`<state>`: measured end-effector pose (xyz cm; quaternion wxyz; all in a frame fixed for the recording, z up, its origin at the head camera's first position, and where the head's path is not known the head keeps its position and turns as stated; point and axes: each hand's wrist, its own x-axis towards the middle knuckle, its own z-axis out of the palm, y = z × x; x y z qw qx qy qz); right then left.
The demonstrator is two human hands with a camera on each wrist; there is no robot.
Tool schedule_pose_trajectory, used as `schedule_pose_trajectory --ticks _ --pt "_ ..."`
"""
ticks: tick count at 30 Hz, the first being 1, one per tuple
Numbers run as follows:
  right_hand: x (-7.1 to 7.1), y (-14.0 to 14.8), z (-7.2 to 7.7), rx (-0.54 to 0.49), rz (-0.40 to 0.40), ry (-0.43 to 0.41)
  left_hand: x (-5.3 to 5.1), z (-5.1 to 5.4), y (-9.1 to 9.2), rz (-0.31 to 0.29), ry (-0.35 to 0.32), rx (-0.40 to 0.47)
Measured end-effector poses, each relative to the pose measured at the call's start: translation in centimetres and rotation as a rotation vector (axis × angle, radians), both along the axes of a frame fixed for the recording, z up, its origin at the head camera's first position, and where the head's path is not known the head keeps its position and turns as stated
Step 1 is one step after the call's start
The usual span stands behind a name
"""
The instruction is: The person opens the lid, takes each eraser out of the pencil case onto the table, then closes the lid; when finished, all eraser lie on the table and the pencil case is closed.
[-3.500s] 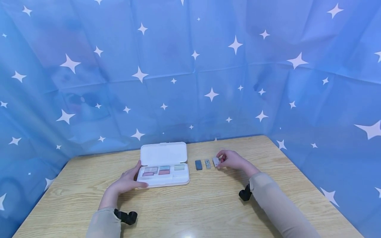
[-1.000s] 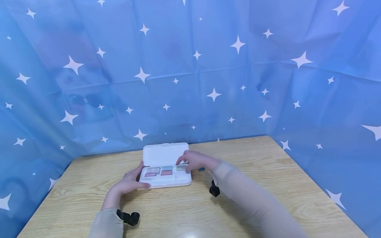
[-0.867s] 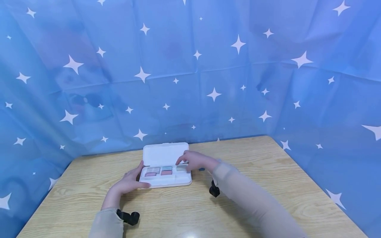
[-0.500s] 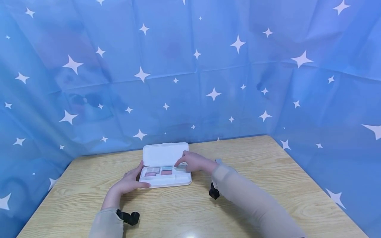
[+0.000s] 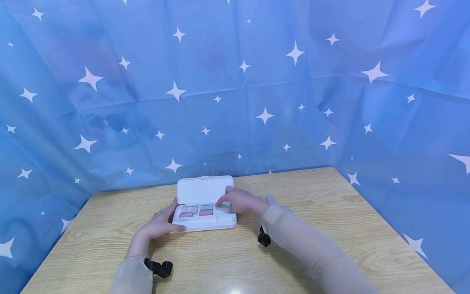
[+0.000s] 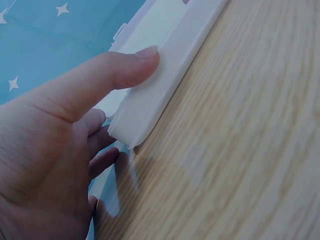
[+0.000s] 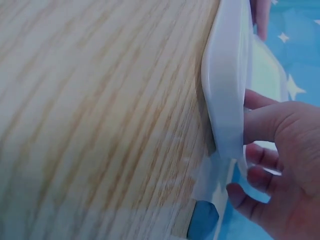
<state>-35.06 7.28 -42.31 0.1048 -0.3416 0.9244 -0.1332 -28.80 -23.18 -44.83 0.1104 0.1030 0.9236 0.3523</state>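
Note:
A white hinged case (image 5: 205,226) lies with its lid raised, several small rectangular blocks in its compartments. My left hand (image 5: 156,226) grips the case's left end, thumb on the front rim, fingers round the side; the left wrist view shows this thumb (image 6: 135,65) over the white wall. At the right compartment, my right hand (image 5: 240,201) reaches in. Its index finger and thumb stand at either end of a pale green block (image 5: 223,207); whether they pinch it is hidden. Pink (image 5: 186,214) and coral (image 5: 206,212) blocks lie further left.
In the right wrist view, a dark blue block (image 7: 202,220) lies on the table beside the case. A light grey piece (image 5: 270,199) peeks out behind my right sleeve. The wooden table (image 5: 205,261) ends at a blue star-patterned curtain (image 5: 220,122).
My right hand has left a white block beside two others on the right and moved left to the case. Over the last second its index finger has lowered slightly. The left hand keeps its grip.

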Motion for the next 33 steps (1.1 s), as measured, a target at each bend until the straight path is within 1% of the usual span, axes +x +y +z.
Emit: schedule_pose_trajectory --ticks 4,10,17,22,29,33 --pt "0.2 -0.1 0.1 0.023 0.014 0.027 0.0 0.0 0.0 -0.003 0.002 0.003" --pt "0.4 -0.1 0.1 0.022 0.003 0.041 -0.2 -0.2 0.0 -0.008 0.008 0.004" --pt "0.3 0.1 0.2 0.030 0.012 0.027 -0.3 -0.2 0.0 -0.010 0.004 0.009" --pt "0.2 0.5 0.4 0.010 0.025 -0.012 -0.2 -0.2 0.0 -0.014 0.007 0.009" --pt "0.1 1.0 1.5 -0.042 0.071 -0.013 -0.2 -0.2 0.0 -0.011 0.000 0.007" --pt "0.2 1.5 2.3 -0.089 0.070 -0.027 -0.1 -0.1 0.0 -0.005 -0.005 0.007"
